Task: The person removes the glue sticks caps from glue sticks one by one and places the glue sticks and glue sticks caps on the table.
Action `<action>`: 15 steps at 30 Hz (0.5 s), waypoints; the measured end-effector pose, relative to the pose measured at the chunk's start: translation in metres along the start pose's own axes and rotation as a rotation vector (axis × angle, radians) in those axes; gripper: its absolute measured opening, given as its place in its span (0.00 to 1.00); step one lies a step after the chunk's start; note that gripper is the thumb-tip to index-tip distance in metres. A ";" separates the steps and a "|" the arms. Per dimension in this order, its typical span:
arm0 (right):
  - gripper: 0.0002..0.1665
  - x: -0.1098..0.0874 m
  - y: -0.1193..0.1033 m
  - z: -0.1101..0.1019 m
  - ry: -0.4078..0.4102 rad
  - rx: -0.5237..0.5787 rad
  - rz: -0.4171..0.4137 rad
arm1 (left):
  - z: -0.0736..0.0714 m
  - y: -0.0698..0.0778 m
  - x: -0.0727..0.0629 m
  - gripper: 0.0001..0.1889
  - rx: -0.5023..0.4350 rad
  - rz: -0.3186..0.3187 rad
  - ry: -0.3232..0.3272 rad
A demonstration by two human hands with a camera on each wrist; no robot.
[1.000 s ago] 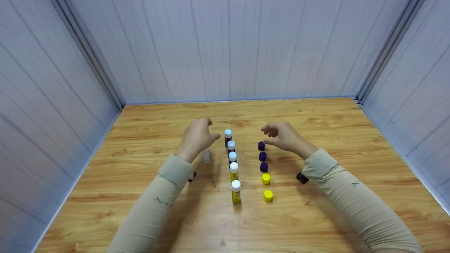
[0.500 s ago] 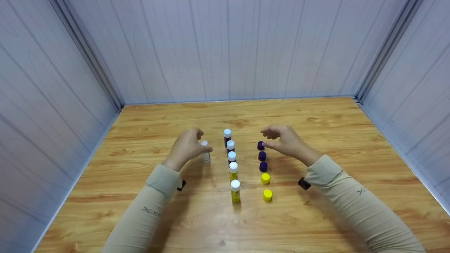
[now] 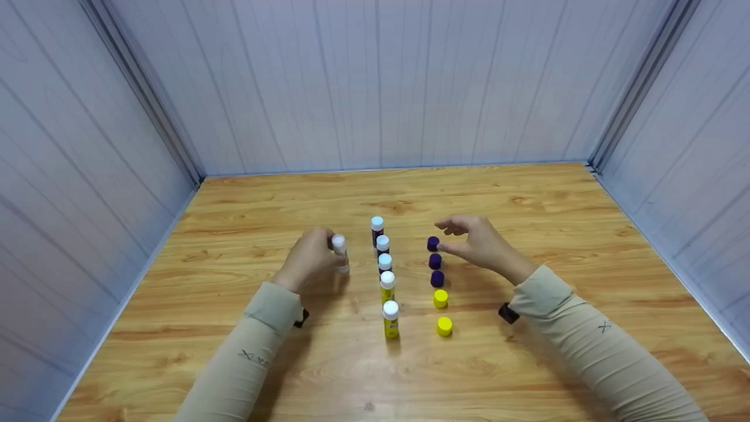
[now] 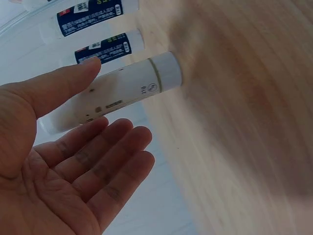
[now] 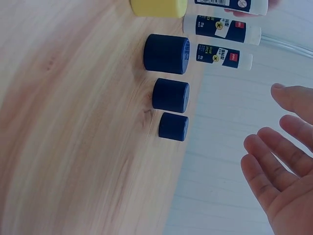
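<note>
My left hand [image 3: 310, 255] is at an upright white glue stick [image 3: 340, 252], left of the row. In the left wrist view, the thumb [image 4: 73, 81] overlaps one side of this glue stick [image 4: 127, 85], and the loosely extended fingers lie right at its other side. My right hand [image 3: 477, 243] hovers by the farthest dark blue cap [image 3: 433, 244], thumb and fingers apart, holding nothing. Three dark blue caps stand in line with two yellow caps [image 3: 440, 299]. In the right wrist view, the right hand [image 5: 283, 161] is apart from the nearest dark blue cap [image 5: 166, 54].
Between the hands runs a row of upright glue sticks with white tops, dark blue ones [image 3: 377, 230] at the far end and yellow ones [image 3: 391, 319] nearer. All stand on a wooden table [image 3: 527, 363] enclosed by pale panel walls [image 3: 410, 88].
My left hand has come down and back from beside the far end of the row to the white glue stick. The right hand has lowered slightly near the far dark blue cap.
</note>
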State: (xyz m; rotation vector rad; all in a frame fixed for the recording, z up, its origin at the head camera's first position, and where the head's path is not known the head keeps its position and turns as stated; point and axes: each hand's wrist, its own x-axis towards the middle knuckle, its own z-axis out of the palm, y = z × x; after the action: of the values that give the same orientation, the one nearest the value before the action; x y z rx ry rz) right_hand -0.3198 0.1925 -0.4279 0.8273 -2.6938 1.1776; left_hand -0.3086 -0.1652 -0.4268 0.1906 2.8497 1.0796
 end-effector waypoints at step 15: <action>0.23 -0.005 0.005 0.001 0.007 0.014 0.015 | 0.007 -0.003 0.002 0.10 -0.094 -0.069 -0.007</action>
State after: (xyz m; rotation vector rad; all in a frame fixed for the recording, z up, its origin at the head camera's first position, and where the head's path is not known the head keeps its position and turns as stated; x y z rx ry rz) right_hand -0.3182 0.1969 -0.4327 0.8045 -2.6942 1.2019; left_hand -0.3098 -0.1626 -0.4337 0.0877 2.7695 1.1935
